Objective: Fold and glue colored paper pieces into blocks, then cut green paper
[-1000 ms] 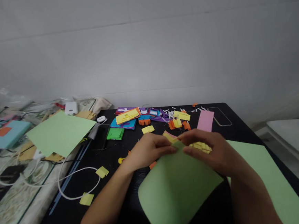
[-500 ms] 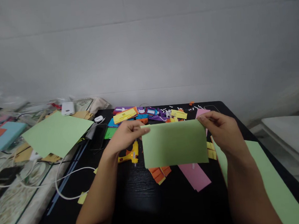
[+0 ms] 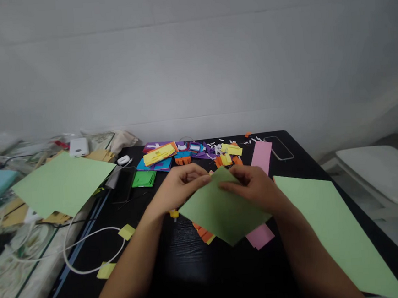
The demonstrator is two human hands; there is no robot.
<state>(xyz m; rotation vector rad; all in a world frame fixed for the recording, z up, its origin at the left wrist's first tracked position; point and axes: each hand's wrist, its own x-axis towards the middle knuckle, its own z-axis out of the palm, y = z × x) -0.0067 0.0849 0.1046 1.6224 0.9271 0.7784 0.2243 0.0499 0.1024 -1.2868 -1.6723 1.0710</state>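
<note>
Green sheet (image 3: 225, 216) turned cornerwise, hanging below fingers (image 3: 234, 188).

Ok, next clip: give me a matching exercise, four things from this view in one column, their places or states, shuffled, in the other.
1. white stool
2. white earbud case
3. bright green papers
4. smallest light green sheet

A. stacked, nearer than the blue pieces
B. raised between left hand and right hand
C. right of the black table
D. at the table's far left corner

Pairs: 1-C, 2-D, 3-A, 4-B
</note>
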